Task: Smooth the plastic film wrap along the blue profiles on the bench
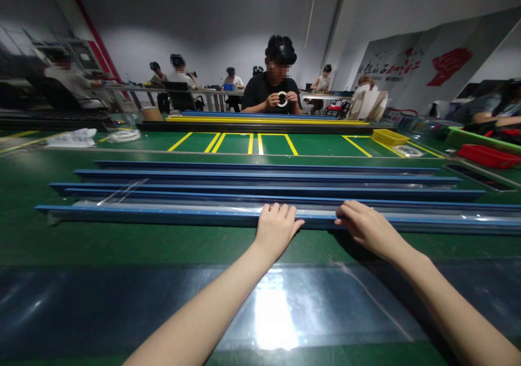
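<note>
A long blue channel-shaped rail (pixel 163 214) lies crosswise in front of me, with a clear, shiny plastic strip (pixel 240 207) along its trough. My left hand (pixel 277 229) grips its near edge, fingers over the top and thumb stretched along the front. To the right, my right hand (pixel 364 226) is at the same edge with its fingers curled together in a pinch; whatever is between the fingertips is hidden. Behind this rail several more blue rails (pixel 260 178) lie parallel to it.
A wide clear plastic sheet (pixel 134 301) covers the near green table (pixel 101 246). Right of the rails are a dark flat phone-like object (pixel 480 177), a red tray (pixel 488 155) and a yellow tray (pixel 388 137). Across the table a person (pixel 260 97) holds a white ring.
</note>
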